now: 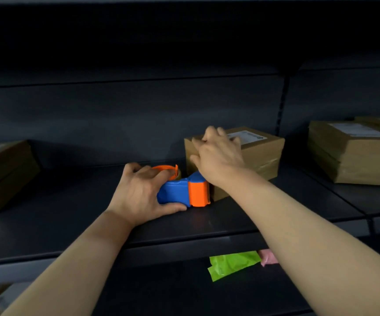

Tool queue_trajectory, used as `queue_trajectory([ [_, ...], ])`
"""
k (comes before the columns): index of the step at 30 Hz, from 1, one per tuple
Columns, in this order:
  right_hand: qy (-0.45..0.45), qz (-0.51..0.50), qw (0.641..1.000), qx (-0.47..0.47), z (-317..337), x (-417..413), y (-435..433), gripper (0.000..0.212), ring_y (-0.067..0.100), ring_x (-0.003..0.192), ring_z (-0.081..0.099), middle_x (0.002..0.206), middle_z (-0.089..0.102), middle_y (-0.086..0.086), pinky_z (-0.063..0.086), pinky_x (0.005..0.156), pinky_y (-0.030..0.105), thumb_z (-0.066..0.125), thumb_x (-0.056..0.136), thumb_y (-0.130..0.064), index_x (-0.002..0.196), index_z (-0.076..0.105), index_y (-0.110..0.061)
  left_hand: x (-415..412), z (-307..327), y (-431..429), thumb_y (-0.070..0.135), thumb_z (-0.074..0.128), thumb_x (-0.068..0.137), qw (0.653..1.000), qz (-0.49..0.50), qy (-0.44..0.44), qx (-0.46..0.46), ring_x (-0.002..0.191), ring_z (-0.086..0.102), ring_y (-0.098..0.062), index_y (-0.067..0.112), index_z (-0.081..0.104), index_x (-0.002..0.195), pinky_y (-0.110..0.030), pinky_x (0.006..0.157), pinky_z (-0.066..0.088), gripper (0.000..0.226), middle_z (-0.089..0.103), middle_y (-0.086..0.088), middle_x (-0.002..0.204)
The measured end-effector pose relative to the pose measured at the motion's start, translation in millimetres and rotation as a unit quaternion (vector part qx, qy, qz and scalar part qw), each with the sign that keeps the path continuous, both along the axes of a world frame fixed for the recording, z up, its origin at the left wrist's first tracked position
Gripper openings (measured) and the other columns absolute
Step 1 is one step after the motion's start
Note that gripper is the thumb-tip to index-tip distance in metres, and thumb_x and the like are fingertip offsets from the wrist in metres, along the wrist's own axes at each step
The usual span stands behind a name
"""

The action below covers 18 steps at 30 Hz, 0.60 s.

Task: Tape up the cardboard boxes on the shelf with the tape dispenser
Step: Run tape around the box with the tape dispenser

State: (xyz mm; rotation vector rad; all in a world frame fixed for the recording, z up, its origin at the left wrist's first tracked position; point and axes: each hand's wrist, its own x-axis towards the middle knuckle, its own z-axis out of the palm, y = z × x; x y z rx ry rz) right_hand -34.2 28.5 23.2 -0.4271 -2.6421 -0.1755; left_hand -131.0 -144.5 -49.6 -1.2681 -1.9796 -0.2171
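Observation:
A blue and orange tape dispenser [184,192] lies on the dark shelf [70,215], its orange head against the near corner of a small cardboard box [259,153]. My left hand [141,192] grips the dispenser's blue handle, thumb along its near side. My right hand [218,153] rests on top of the box at its left end, fingers spread over the edge. The box bears a white label and clear tape on its front face.
A stack of cardboard boxes [355,153] stands at the right, and another box [4,174] at the left edge. Green [232,264] and pink [267,257] bags lie on the shelf below. The upper shelf overhangs darkly.

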Motion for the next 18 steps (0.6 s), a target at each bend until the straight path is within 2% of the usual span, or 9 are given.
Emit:
queue_trajectory([
  [2,-0.02,-0.019,0.999,-0.019,0.5,-6.3,-0.2,0.04,0.028,0.127,0.031,0.135,0.036,0.005,0.032,0.1,0.055,0.05,0.097,-0.036,0.136,0.05,-0.027,0.0,0.6,-1.0,0.085,0.046,0.07,1.0,0.01,-0.007,-0.004,0.079,0.065,-0.02,0.022,0.065,0.118,-0.041,0.086,0.039,0.082,0.07,0.001,0.087],
  [4,-0.05,-0.021,0.998,-0.043,0.0,-10.3,0.9,0.045,0.034,0.14,0.023,0.151,0.029,0.003,0.022,0.111,0.062,0.049,0.099,-0.025,0.142,0.043,-0.029,0.1,0.6,-2.1,0.086,0.044,0.071,1.0,0.014,-0.018,-0.008,0.081,0.065,-0.019,0.023,0.064,0.12,-0.041,0.087,0.038,0.082,0.071,0.002,0.089],
  [6,-0.065,-0.01,0.997,-0.043,-0.1,-9.4,2.1,0.053,0.032,0.143,0.026,0.158,0.028,-0.001,0.024,0.113,0.057,0.048,0.099,-0.019,0.148,0.033,-0.03,-0.2,0.8,-1.9,0.086,0.043,0.071,1.0,0.004,-0.018,-0.008,0.084,0.065,-0.018,0.025,0.063,0.121,-0.04,0.089,0.037,0.082,0.071,0.005,0.093],
  [10,-0.046,0.043,0.998,-0.026,0.6,21.3,16.4,0.051,0.021,0.138,0.039,0.156,0.034,-0.007,0.036,0.108,0.041,0.048,0.099,-0.024,0.147,0.035,-0.034,-7.8,0.8,-5.2,0.086,0.046,0.07,1.0,0.002,-0.024,0.002,0.089,0.065,-0.018,0.029,0.061,0.123,-0.041,0.089,0.038,0.08,0.071,0.006,0.096],
  [13,-0.053,0.049,0.996,-0.045,5.5,59.4,41.3,0.048,0.014,0.14,0.035,0.154,0.033,-0.015,0.032,0.109,0.031,0.042,0.102,-0.033,0.148,0.032,-0.041,-17.7,1.1,-14.9,0.086,0.046,0.066,0.998,0.038,-0.045,0.027,0.09,0.066,-0.019,0.029,0.064,0.12,-0.042,0.088,0.039,0.08,0.071,0.003,0.097],
  [18,-0.076,0.057,0.992,-0.087,11.8,78.7,55.4,0.047,0.012,0.139,0.034,0.152,0.032,-0.022,0.032,0.105,0.028,0.044,0.102,-0.037,0.145,0.031,-0.05,-19.0,0.2,-9.5,0.086,0.045,0.067,0.998,0.026,-0.05,0.008,0.09,0.065,-0.017,0.03,0.06,0.126,-0.043,0.092,0.036,0.083,0.07,0.004,0.1],
])
